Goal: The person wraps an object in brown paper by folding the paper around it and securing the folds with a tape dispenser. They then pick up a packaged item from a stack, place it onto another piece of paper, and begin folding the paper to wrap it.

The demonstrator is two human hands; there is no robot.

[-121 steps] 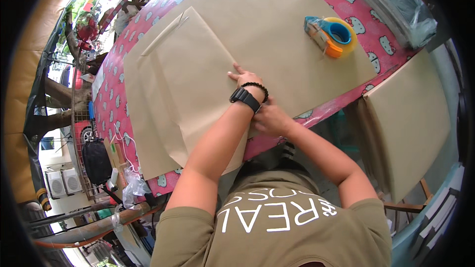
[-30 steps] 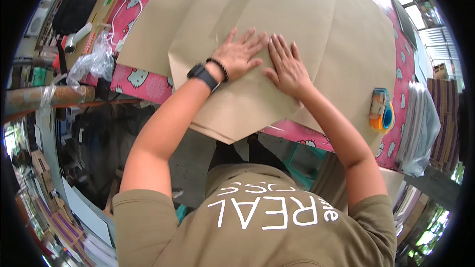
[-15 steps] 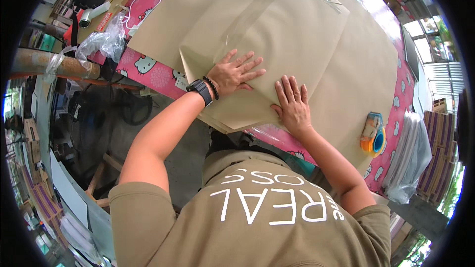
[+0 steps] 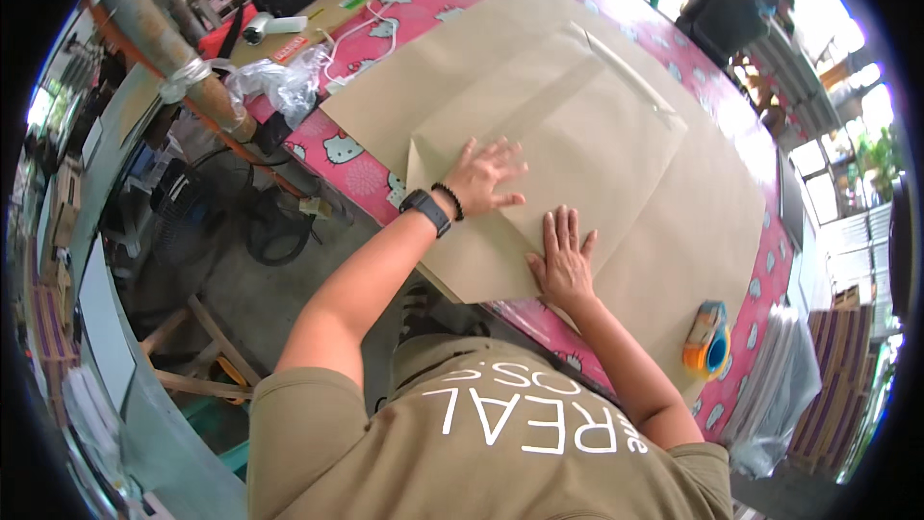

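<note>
A large folded sheet of brown kraft paper (image 4: 587,164) lies over the table in front of me. A strip of clear tape runs across it, and one long folded edge stands slightly raised at the far right. My left hand (image 4: 484,176), with a black watch and a beaded bracelet at its wrist, is over the paper with fingers spread. Its fingers are a little blurred. My right hand (image 4: 566,265) rests flat on the paper close to the near edge, fingers stretched out. Neither hand holds anything. A tape dispenser (image 4: 707,340) stands on the paper at the right.
The table has a pink patterned cover (image 4: 342,149). At its far left lie crumpled clear plastic (image 4: 279,85), a white cable and a white handheld device (image 4: 274,27). A rusty pole (image 4: 173,43) rises at the left. Plastic-wrapped stacked sheets (image 4: 770,390) are at the right.
The view has shifted, showing more of the table's far side. My left hand has turned slightly on the paper, its thumb now stretched out. My right hand stays flat near the edge.
</note>
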